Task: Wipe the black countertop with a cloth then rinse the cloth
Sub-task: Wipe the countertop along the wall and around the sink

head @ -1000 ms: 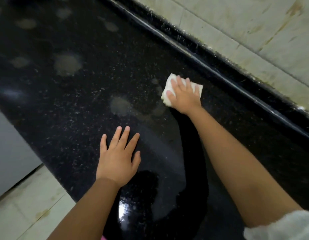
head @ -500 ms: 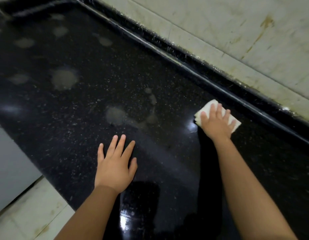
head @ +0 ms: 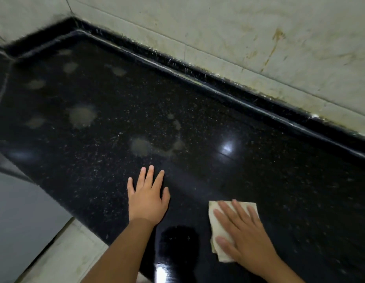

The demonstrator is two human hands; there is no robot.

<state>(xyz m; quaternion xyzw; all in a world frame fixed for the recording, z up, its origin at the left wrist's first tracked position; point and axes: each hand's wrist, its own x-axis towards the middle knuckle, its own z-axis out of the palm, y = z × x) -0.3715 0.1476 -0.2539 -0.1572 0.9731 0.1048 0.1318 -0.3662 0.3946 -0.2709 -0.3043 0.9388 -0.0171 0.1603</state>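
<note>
The black speckled countertop (head: 198,111) fills the view, with pale dried stains (head: 81,116) on its left and middle parts. My right hand (head: 245,235) lies flat with straight fingers on a folded white cloth (head: 215,227), pressing it onto the counter near the front edge. The cloth shows at the hand's left and beyond the fingertips; the rest is covered. My left hand (head: 148,198) rests flat on the bare counter, fingers spread, a little to the left of the cloth.
A raised black rim (head: 238,99) runs along the back under a stained tiled wall (head: 259,37). The counter's front edge (head: 61,203) drops to a pale floor (head: 61,256) at lower left. The surface near the hands looks wet and shiny.
My right hand has slid the cloth from the back rim toward the front edge, close to me. The left hand stays planted on the counter. The view has tilted up toward the wall.
</note>
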